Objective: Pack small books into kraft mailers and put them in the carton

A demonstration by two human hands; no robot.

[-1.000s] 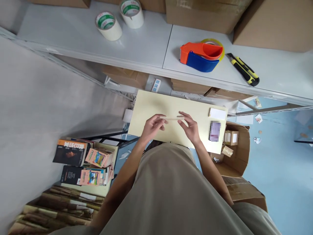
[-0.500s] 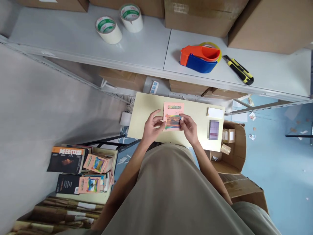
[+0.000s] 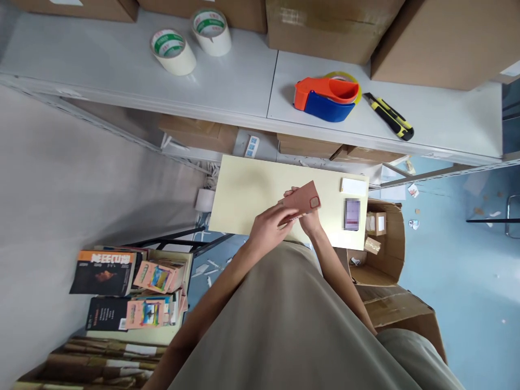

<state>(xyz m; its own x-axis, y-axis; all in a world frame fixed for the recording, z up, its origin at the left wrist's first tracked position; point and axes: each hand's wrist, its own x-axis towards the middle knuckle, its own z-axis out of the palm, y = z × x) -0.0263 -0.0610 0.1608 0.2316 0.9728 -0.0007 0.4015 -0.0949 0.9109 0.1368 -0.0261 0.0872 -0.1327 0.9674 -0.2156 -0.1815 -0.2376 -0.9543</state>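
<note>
A small pink book (image 3: 301,199) is held tilted over the pale yellow table, its plain back cover facing up with a small square mark near one corner. My left hand (image 3: 268,228) grips its near left edge between fingers and thumb. My right hand (image 3: 311,222) supports it from below, with fingertips showing past the far edge and the rest of the fingers hidden. On the table (image 3: 239,189), to the right, lie a white box (image 3: 353,186) and a phone (image 3: 351,214) with a blurred screen.
Ahead, a grey shelf (image 3: 227,81) carries tape rolls (image 3: 174,57), a tape dispenser (image 3: 325,100), a utility knife (image 3: 390,116) and cartons (image 3: 333,32). Stacked books (image 3: 103,273) stand at left. An open carton (image 3: 385,265) sits to the right, beside the table.
The pink book has been turned over, from its picture cover to its plain back, and tilted. My right hand has moved underneath it; my left hand has shifted right along the near edge.
</note>
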